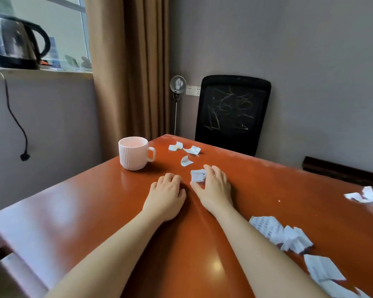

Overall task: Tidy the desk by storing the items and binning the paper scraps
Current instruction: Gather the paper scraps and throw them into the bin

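Paper scraps (186, 160): three by one mug (134, 153), fourth scrap (198, 175) pinched by right hand (215, 187); left hand (165, 195) slack.

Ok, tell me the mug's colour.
Pale pink, vertically ribbed mug, clearest in the head view.

One mug (133, 153); roughly nine paper scraps (267, 227)

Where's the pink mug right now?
In the head view the pink mug stands upright near the far left edge of the desk, beyond the left hand, with paper scraps to its right.
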Demonstrator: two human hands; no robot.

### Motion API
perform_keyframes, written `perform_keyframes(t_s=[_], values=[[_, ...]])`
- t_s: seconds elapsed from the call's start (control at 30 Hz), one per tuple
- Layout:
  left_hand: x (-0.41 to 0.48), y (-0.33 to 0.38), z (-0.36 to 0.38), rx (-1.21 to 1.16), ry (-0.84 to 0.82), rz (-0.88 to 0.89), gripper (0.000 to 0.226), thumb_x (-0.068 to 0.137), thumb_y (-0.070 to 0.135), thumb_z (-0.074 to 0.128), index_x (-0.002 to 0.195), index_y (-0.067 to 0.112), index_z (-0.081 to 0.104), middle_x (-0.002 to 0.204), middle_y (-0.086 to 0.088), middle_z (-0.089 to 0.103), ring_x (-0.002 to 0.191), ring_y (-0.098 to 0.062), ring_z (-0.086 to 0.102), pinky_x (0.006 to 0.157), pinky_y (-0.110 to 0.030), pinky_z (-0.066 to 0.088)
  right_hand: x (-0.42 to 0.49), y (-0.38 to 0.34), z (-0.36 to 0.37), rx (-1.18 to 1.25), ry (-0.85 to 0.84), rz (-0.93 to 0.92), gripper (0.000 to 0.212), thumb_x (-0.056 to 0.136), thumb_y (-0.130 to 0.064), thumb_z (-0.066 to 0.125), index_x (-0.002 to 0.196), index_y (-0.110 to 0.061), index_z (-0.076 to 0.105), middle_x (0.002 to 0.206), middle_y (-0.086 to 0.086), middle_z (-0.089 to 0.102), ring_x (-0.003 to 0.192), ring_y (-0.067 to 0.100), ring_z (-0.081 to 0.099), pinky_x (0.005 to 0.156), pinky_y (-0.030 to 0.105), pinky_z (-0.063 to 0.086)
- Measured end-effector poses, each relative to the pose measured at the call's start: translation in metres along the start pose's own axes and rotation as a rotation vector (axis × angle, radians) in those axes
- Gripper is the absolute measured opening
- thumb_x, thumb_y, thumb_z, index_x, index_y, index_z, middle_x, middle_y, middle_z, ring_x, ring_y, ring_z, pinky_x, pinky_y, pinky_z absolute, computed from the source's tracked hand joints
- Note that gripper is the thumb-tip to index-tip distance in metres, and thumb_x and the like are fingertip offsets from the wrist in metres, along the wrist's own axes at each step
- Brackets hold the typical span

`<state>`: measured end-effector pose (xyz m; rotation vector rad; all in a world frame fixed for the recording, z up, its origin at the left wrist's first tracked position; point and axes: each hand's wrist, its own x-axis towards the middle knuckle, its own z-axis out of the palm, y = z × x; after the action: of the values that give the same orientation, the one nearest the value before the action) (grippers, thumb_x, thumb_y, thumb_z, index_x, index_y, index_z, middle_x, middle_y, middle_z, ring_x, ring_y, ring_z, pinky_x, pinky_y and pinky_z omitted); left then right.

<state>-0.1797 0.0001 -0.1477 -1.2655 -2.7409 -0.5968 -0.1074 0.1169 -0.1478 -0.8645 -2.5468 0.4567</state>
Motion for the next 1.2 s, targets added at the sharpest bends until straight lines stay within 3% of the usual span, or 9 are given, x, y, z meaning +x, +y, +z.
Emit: perform_keyframes(t_s=[0.23,0.47,0.63,0.83,1.0,1.1,1.2], values=[[0.064,-0.008,0.020,-0.017,0.136,-0.031,0.048,0.100,0.036,0.029,0.144,0.018,0.025,0.153,-0.003,0.025,0.142,-0.021,0.022,0.115,-0.036,0.021,0.052,0.001,0.018,0.029,-0.056,-0.027,0.059,0.096,-0.040,0.046,0.148,-0.026,0.022,0.157,0.000,0.020,0.144,0.022,0.020,0.114,0.038,0.026],[0.113,-0.013,0.031,0.038,0.191,-0.059,0.055,0.099,0.042,0.025,0.148,0.018,0.016,0.158,-0.005,0.015,0.145,-0.024,0.015,0.116,-0.039,0.019,0.108,0.007,0.030,0.011,-0.050,-0.012,0.063,0.098,-0.038,0.043,0.151,-0.024,0.011,0.160,0.002,0.008,0.148,0.022,0.004,0.118,0.040,0.013],[0.154,-0.023,0.040,0.009,0.155,-0.086,0.065,0.095,0.054,0.029,0.151,0.026,0.009,0.160,-0.003,0.005,0.148,-0.023,0.001,0.118,-0.043,0.007,0.144,0.013,0.038,-0.024,-0.069,-0.028,0.060,0.099,-0.040,0.039,0.151,-0.027,0.012,0.160,0.001,0.006,0.148,0.022,0.001,0.117,0.044,0.010],[0.196,-0.044,0.044,0.044,0.126,-0.041,0.069,0.092,0.059,0.031,0.151,0.030,0.007,0.160,0.000,0.000,0.147,-0.020,-0.006,0.117,-0.045,-0.001,0.173,0.024,0.043,-0.100,-0.130,-0.194,0.053,0.100,-0.039,0.034,0.150,-0.035,0.015,0.160,-0.004,0.003,0.148,0.020,-0.004,0.117,0.046,0.006],[0.215,-0.053,0.046,0.074,-0.002,-0.066,0.058,0.097,0.053,0.017,0.150,0.029,0.015,0.160,0.001,0.005,0.148,-0.019,-0.004,0.117,-0.048,-0.001,0.179,0.025,0.045,-0.093,-0.194,-0.198,0.043,0.102,-0.037,0.026,0.144,-0.034,0.034,0.157,-0.005,0.022,0.147,0.020,0.010,0.116,0.043,0.011],[0.215,-0.052,0.045,0.084,-0.039,-0.043,0.052,0.098,0.046,0.019,0.144,0.025,0.032,0.155,0.000,0.027,0.146,-0.019,0.015,0.115,-0.047,0.010,0.176,0.026,0.043,-0.014,-0.167,-0.183,0.037,0.102,-0.032,0.030,0.129,-0.026,0.054,0.144,-0.002,0.046,0.141,0.022,0.028,0.114,0.040,0.020],[0.209,-0.052,0.043,0.033,-0.004,-0.035,0.048,0.098,0.044,0.022,0.136,0.024,0.042,0.143,0.001,0.044,0.136,-0.017,0.034,0.109,-0.043,0.021,0.172,0.026,0.043,0.076,-0.112,-0.153,0.034,0.099,-0.032,0.037,0.122,-0.022,0.061,0.130,-0.003,0.059,0.123,0.019,0.049,0.106,0.036,0.032]])
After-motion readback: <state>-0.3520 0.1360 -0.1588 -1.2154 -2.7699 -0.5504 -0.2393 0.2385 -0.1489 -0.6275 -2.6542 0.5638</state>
